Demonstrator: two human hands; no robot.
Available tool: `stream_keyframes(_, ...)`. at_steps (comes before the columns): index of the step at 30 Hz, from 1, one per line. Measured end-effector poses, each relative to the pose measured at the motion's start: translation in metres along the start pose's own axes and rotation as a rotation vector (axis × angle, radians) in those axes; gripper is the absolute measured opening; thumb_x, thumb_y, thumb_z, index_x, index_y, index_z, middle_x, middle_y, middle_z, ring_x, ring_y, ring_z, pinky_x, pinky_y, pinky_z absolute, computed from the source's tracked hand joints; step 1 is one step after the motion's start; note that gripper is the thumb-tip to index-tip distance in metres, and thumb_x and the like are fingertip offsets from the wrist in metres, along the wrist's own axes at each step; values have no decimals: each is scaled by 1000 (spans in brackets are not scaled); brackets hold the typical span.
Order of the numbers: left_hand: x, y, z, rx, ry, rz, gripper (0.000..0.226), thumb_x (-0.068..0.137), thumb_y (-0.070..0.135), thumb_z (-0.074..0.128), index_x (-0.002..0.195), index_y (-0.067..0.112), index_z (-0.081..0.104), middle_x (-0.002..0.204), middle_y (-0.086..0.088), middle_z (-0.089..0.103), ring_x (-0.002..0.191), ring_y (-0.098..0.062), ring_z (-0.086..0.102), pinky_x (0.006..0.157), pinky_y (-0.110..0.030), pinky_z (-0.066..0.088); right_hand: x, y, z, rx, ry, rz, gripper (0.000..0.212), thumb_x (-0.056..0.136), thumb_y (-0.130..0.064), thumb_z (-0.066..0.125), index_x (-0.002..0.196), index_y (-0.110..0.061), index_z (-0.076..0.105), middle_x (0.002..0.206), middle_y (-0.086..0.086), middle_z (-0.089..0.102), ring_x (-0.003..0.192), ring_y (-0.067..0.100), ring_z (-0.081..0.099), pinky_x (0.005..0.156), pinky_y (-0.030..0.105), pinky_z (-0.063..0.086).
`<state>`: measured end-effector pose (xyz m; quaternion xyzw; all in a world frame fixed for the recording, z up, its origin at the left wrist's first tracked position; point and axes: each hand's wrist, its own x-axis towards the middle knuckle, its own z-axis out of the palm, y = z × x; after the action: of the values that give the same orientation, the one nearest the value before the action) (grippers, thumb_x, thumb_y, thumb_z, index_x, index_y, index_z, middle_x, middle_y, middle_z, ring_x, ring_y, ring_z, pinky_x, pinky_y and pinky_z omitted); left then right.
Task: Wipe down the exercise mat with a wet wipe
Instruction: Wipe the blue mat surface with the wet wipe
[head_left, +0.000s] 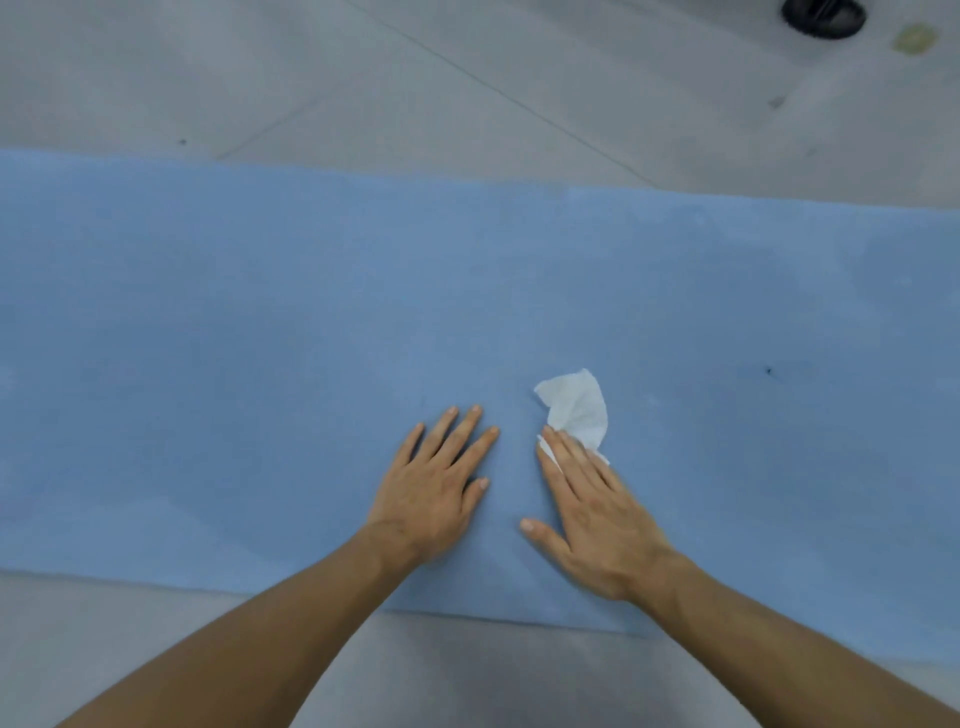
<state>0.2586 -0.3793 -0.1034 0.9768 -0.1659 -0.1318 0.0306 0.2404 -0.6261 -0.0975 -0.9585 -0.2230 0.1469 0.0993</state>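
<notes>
Two bare forearms reach in from the bottom edge, crossing a strip of pale grey floor (415, 675) before the hands land on a long light-blue foam exercise mat (260, 312).

The left hand (434, 491) lies palm-down and flat on the mat, its fingers spread slightly apart and holding nothing. The right hand (597, 519) also lies palm-down, fingers straight and close together, thumb splayed out toward the left hand; it grips nothing but presses its fingertips onto a crumpled white wet wipe (579, 408).

The wipe is a thin, creased sheet, bunched into a rough leaf shape with a torn-looking upper edge. Most of it shows beyond the right fingertips, on the far side from the person, while a small white corner peeks out on either side of the fingers. It lies on the mat just right of the mat's middle as seen here, nearer the near edge than the far one.

The mat runs across the whole width of the view, its surface matte and finely textured, with a small dark speck (769, 370) well to the right of the wipe. Beyond the mat is more grey floor with thin seam lines, and a round black object (823, 18) sits at the top right corner, cut off by the frame.
</notes>
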Motion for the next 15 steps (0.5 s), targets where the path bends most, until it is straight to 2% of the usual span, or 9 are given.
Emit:
stream_keyframes(4,-20,-19,0,-2,-12,-40,65,101,53,12,164,35,15,170,11,-2,159,-17,6,127,-45,10,33,21,-18,12,40,224,97,91,-74,6,163,-9,1,171,6,-10,158,16,-13,127,32,-7)
stream_keyframes(7,-35,-33,-2,-4,-17,-68,64,101,53,13,163,35,16,170,11,-1,159,-17,7,127,-45,13,44,0,-17,87,41,253,100,89,-73,5,163,-6,1,171,10,-10,158,20,-12,127,32,-7)
stream_keyframes(10,-47,-41,-4,-24,-12,-109,64,101,53,18,162,33,23,170,9,8,158,-19,14,126,-45,17,39,-37,-9,73,17,61,95,97,-72,9,162,-4,5,171,10,-7,158,21,-12,128,33,-7)
stream_keyframes(13,-61,-52,1,-36,-21,-153,65,102,55,12,164,35,11,169,12,-8,159,-15,1,127,-40,5,30,-78,4,54,-20,-181,86,102,-65,22,162,-4,15,170,9,-2,158,20,-7,128,35,1)
stream_keyframes(15,-74,-61,2,-36,-30,-186,65,102,55,12,164,36,6,168,14,-14,158,-14,-3,127,-40,3,24,-102,11,7,-49,-321,82,103,-62,32,160,-4,27,170,11,12,158,22,6,126,36,9)
